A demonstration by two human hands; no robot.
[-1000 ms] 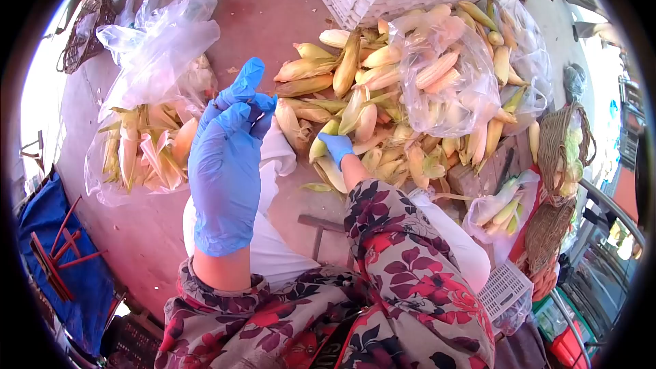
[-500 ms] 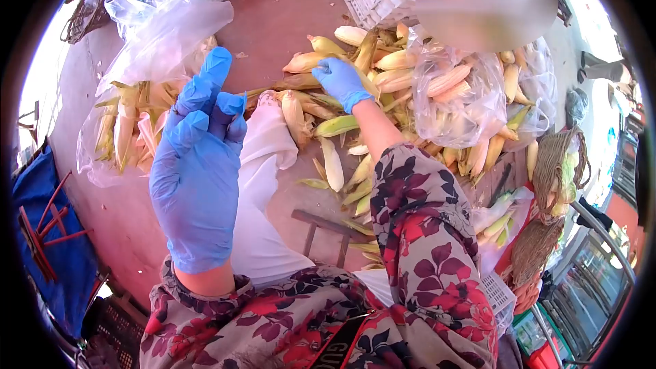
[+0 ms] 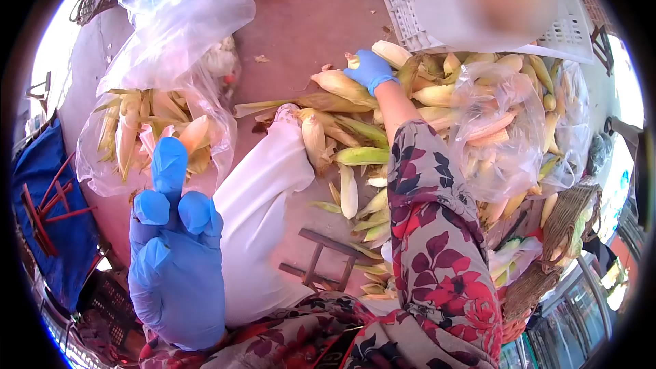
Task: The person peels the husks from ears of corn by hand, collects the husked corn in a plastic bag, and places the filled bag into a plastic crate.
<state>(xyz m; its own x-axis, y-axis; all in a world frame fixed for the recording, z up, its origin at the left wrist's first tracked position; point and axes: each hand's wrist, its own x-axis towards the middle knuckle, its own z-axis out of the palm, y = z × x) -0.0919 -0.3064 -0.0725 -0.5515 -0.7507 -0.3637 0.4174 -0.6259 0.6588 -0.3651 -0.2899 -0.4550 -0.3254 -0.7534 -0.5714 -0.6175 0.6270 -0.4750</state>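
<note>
Head cam: right hand (image 3: pixel 369 70) fingers clamped on corn cob (image 3: pixel 344 87); left hand (image 3: pixel 174 260) empty, fingers curled.

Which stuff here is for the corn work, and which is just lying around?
For the work:
right hand, reaching into the corn
corn pile
bag of husks
bag of peeled cobs
left hand, holding nothing

Lying about:
white crate
woven basket
blue cloth

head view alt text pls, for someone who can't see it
A right hand in a blue glove reaches into a pile of corn ears on the ground, while the gloved left hand is raised, empty, near a clear bag of husks.
</note>
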